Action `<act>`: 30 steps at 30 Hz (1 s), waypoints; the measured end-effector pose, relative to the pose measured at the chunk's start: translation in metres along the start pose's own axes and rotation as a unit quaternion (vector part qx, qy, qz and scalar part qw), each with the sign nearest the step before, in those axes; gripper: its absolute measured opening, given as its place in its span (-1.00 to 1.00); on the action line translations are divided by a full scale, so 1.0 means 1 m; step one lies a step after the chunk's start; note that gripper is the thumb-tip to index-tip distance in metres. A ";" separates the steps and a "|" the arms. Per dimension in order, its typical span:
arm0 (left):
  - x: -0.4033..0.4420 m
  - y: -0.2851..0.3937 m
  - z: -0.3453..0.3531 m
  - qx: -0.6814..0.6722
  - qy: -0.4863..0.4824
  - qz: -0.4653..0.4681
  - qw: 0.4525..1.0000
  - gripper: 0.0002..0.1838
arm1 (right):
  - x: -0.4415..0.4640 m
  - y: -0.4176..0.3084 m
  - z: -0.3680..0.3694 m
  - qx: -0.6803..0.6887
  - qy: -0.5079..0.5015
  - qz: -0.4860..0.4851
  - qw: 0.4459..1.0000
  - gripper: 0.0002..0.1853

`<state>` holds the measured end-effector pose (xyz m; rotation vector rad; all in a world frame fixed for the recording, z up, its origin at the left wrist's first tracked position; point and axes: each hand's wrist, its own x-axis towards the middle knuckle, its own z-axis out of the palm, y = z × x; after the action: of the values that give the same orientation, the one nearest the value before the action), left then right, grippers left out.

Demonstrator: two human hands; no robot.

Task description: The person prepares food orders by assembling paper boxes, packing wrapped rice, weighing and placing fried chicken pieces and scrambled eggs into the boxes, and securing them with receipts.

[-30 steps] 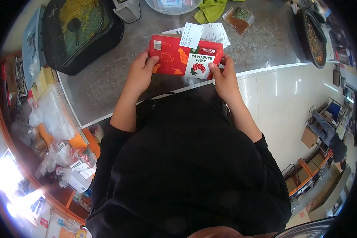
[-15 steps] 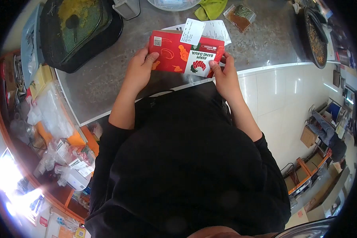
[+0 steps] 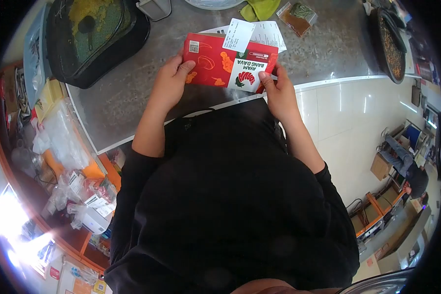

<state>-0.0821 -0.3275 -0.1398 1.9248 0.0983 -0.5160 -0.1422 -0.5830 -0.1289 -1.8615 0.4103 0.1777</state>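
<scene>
A red cardboard food box (image 3: 210,63) with orange drawings and a white "AYAM BANG DAVA" panel is held over the table's near edge, its print upside down to me. My left hand (image 3: 174,76) is closed on its left end, thumb on top. My right hand (image 3: 279,90) grips the lower right corner, thumb near the panel; the fingers beneath are partly hidden. A white printed slip (image 3: 238,35) lies across the box's far edge. Behind it is a larger printed paper (image 3: 269,36) on the table.
The metal table (image 3: 117,108) carries a black mesh-topped bag (image 3: 137,49), a green cloth (image 3: 261,9), a small plastic sachet (image 3: 297,19) and a dark tray of grains (image 3: 391,54). Shelves with plastic bags (image 3: 66,132) stand left. A person (image 3: 414,179) is far right.
The box and both hands have shifted very slightly upward in view, with the same grip. The person far right has moved a little.
</scene>
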 end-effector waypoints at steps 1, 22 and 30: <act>0.000 0.000 0.000 -0.009 0.001 -0.001 1.000 -0.49 | 0.001 0.002 0.000 -0.005 -0.004 0.003 1.000 -0.50; -0.025 0.014 -0.002 0.139 0.048 0.018 0.989 -0.64 | -0.013 -0.018 -0.009 -0.150 -0.042 -0.011 0.988 -0.58; 0.004 0.017 0.015 0.328 0.093 0.071 0.938 -0.57 | 0.013 -0.001 0.006 -0.303 0.022 -0.039 0.952 -0.55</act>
<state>-0.0780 -0.3484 -0.1313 2.6097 -0.1063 -0.2806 -0.1294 -0.5794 -0.1346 -2.4866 0.3317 0.2265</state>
